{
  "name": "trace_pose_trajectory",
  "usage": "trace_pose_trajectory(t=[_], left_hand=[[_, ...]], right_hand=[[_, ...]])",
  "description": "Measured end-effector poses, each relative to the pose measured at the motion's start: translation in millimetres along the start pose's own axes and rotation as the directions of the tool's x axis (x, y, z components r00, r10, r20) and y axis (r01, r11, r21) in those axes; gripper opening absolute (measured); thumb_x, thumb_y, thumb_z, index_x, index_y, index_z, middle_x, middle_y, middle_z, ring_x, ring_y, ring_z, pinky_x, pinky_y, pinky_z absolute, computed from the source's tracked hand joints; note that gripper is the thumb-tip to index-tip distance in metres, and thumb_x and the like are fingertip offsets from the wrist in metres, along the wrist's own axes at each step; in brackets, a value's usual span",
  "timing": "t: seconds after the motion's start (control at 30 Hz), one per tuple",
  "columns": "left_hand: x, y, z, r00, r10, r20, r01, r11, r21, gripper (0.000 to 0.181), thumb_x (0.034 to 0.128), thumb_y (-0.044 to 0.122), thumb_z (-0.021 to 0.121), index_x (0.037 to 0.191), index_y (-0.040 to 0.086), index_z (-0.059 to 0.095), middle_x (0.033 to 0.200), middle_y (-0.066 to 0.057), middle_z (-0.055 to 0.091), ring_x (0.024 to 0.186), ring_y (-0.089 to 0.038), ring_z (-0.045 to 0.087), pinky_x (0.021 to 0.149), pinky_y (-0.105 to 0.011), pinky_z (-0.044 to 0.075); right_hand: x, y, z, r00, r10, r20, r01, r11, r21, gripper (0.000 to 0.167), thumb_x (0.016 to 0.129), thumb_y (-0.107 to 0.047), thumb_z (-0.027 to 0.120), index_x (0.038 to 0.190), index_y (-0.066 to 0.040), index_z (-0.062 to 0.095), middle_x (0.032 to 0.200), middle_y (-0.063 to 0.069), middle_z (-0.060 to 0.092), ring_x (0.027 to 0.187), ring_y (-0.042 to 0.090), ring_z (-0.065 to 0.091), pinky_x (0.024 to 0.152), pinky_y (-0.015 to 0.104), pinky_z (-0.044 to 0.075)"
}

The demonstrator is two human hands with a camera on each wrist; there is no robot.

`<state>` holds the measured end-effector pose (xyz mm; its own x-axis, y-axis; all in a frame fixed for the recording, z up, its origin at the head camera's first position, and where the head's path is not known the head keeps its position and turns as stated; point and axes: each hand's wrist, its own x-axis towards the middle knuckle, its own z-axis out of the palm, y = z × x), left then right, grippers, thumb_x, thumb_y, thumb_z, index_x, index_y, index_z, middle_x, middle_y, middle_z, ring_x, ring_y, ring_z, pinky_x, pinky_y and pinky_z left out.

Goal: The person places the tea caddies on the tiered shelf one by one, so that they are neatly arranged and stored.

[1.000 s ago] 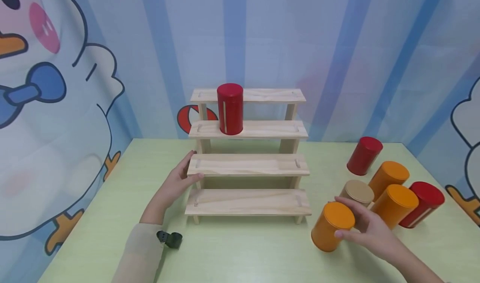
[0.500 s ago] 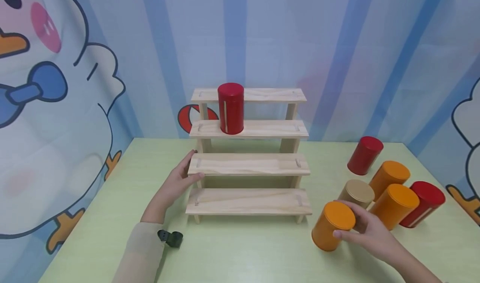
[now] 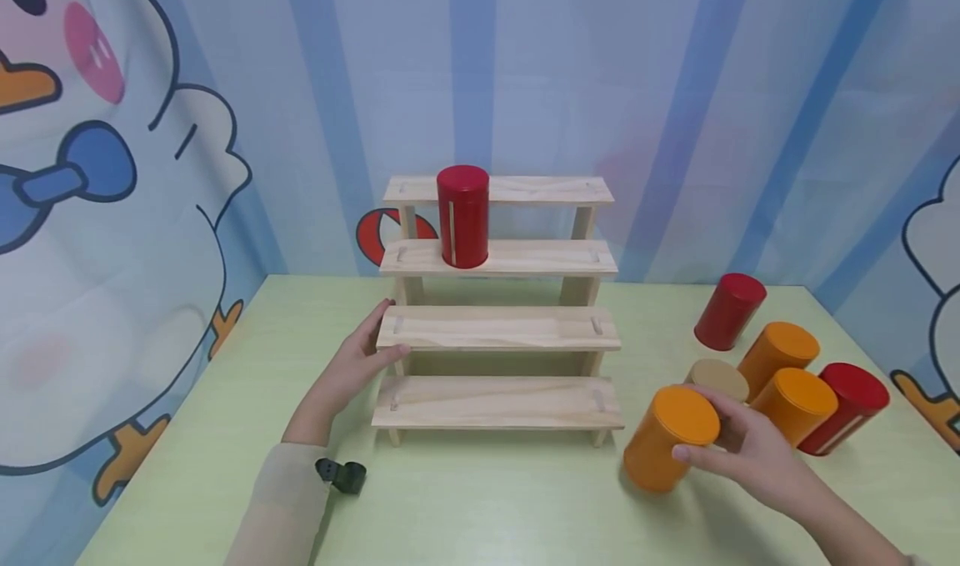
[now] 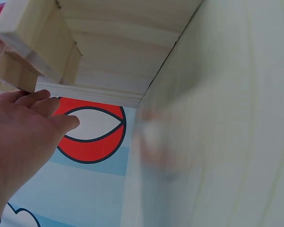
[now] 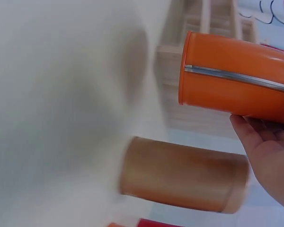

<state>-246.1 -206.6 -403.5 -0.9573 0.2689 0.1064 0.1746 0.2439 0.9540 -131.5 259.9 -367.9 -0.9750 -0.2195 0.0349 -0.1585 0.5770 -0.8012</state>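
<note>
A wooden tiered rack [image 3: 498,328] stands mid-table, with a red tin canister [image 3: 463,216] upright on its second shelf from the top. My left hand [image 3: 351,374] grips the left end of the shelf second from the bottom, thumb at the front edge and fingers behind. In the left wrist view, the fingers [image 4: 35,101] lie against the wood. My right hand [image 3: 750,458] holds an orange tin canister [image 5: 236,75] between thumb and fingers, lifted off the table. Behind that hand stands a beige canister [image 3: 717,376], partly covered.
Right of the rack stand a red canister [image 3: 730,312], two orange canisters [image 3: 776,353] and another red canister [image 3: 843,408]. A cartoon-printed blue curtain [image 3: 540,74] rises behind the pale green table [image 3: 465,508].
My right hand has raised the orange canister off the table, slightly upward and to the right. The left hand keeps its grip on the rack.
</note>
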Motion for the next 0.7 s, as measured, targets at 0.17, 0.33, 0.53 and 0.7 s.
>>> trace_pose_trajectory(t=[0.17,0.33,0.53,0.7], left_hand=[[0.6,0.3,0.0,1.0,-0.008,-0.005,0.008,1.0,0.007,0.083,0.0946,0.025,0.062,0.157,0.017,0.007,0.161,-0.011,0.012,0.147,-0.03,0.014,0.115,-0.052,0.022],[1.4,-0.1,-0.1,1.0,-0.012,-0.007,0.012,1.0,0.006,0.084,0.0943,0.026,0.063,0.157,0.017,0.008,0.161,-0.01,0.012,0.147,-0.03,0.015,0.115,-0.051,0.023],[1.6,0.6,0.2,1.0,-0.01,-0.005,0.01,1.0,0.009,0.084,0.0942,0.026,0.063,0.157,0.016,0.007,0.161,-0.011,0.012,0.147,-0.031,0.014,0.115,-0.051,0.022],[1.9,0.9,0.3,1.0,-0.007,-0.01,0.007,1.0,0.02,0.084,0.094,0.026,0.063,0.157,0.016,0.008,0.161,-0.011,0.012,0.147,-0.032,0.016,0.114,-0.052,0.024]], right_hand=[[3.5,-13,-9,0.996,-0.091,0.013,0.09,0.994,0.062,0.06,0.089,-0.012,0.069,0.141,-0.001,0.042,0.127,0.0,0.057,0.1,-0.004,0.058,0.08,0.021,0.054],[11.2,-26,-19,0.992,-0.127,0.011,0.126,0.989,0.079,0.063,0.089,-0.01,0.069,0.143,-0.002,0.039,0.121,-0.013,0.058,0.101,-0.003,0.06,0.079,0.023,0.055],[24.4,-48,-31,0.983,-0.182,-0.022,0.183,0.981,0.07,0.061,0.088,-0.005,0.069,0.142,0.0,0.04,0.116,-0.016,0.06,0.1,-0.001,0.061,0.08,0.021,0.054],[39.9,-74,-41,0.987,-0.15,-0.056,0.15,0.989,-0.003,0.062,0.089,-0.013,0.07,0.143,-0.004,0.041,0.12,-0.003,0.059,0.098,-0.003,0.06,0.08,0.02,0.053]])
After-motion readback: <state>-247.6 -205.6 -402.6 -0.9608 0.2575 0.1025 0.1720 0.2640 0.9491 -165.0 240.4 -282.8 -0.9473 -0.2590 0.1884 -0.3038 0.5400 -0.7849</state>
